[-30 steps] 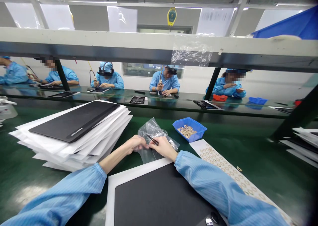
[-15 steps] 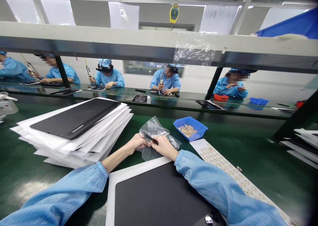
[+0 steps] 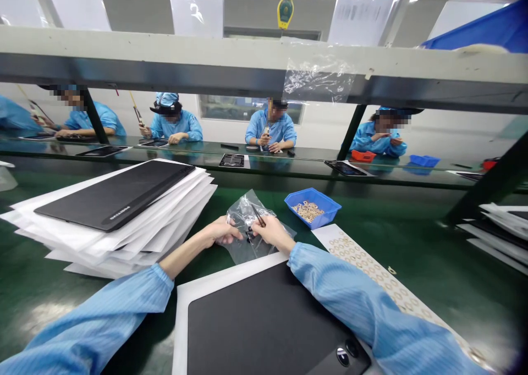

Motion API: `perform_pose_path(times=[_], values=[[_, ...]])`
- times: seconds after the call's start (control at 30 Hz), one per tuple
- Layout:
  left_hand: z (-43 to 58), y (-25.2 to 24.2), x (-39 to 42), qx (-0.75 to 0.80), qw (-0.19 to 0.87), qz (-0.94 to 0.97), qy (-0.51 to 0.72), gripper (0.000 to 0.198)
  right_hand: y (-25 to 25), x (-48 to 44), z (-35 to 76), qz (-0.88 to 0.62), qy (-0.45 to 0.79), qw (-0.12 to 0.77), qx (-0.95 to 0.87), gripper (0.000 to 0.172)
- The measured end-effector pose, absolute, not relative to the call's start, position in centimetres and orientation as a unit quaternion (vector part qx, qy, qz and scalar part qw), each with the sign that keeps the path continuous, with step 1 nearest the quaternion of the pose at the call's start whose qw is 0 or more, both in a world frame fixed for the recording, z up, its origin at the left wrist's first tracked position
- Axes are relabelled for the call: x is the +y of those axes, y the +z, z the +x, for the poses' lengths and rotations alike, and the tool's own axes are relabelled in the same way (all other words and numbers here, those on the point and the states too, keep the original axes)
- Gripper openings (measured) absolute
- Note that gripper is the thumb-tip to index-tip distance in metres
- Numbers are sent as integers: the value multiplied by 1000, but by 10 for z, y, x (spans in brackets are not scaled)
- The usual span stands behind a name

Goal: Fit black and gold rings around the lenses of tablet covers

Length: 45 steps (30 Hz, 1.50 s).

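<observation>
A clear plastic bag (image 3: 241, 251) is pinched along its left side by my left hand (image 3: 224, 231). Small dark pieces (image 3: 249, 234) show in the bag between my hands. My right hand (image 3: 273, 232) is closed around dark tweezers (image 3: 259, 216) and rests against the bag's right part. Below my hands lies a dark tablet back panel (image 3: 264, 320) with a round camera area at its lower right, on a white sheet (image 3: 181, 309). My right sleeve covers part of the panel.
Left stands a stack of white sheets (image 3: 181, 215) topped by a dark tablet panel (image 3: 115, 193). A blue bin (image 3: 332, 213) holds small tan rings. Beside it lies a strip (image 3: 330, 233) of ring stickers. Overhead runs a shelf (image 3: 165, 48); co-workers (image 3: 270, 126) sit beyond the bench.
My hands have moved slightly apart over the bag, and the dark pieces in it now show. The tweezers have turned more upright. The whole view has shifted a little.
</observation>
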<state>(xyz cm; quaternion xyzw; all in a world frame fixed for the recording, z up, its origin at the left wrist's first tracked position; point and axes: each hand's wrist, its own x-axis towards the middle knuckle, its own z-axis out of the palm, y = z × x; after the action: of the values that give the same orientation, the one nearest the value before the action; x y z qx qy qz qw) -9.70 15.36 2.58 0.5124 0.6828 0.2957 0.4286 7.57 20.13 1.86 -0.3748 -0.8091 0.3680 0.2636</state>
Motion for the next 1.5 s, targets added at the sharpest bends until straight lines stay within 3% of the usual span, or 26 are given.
perform_pose_path(times=[0.13,0.3,0.4,0.5,0.63,0.83,1.27,1.5], values=[[-115,36,153,717,371,523,273,41,36,195,83,-377,469,227,-766,20],[-131,46,151,777,195,548,242,53,71,163,121,-373,549,192,-723,15],[-117,52,145,768,81,590,238,49,78,132,162,-393,560,167,-710,8],[-76,56,123,658,-17,704,267,34,67,96,206,-441,536,178,-698,6],[-7,53,71,443,69,855,261,14,44,55,249,-517,531,216,-636,7],[41,29,38,322,254,888,208,11,32,39,263,-560,544,262,-568,4],[41,17,40,313,263,893,185,11,26,41,262,-576,518,230,-589,3],[42,20,42,313,251,900,171,12,27,37,258,-592,422,222,-650,8]])
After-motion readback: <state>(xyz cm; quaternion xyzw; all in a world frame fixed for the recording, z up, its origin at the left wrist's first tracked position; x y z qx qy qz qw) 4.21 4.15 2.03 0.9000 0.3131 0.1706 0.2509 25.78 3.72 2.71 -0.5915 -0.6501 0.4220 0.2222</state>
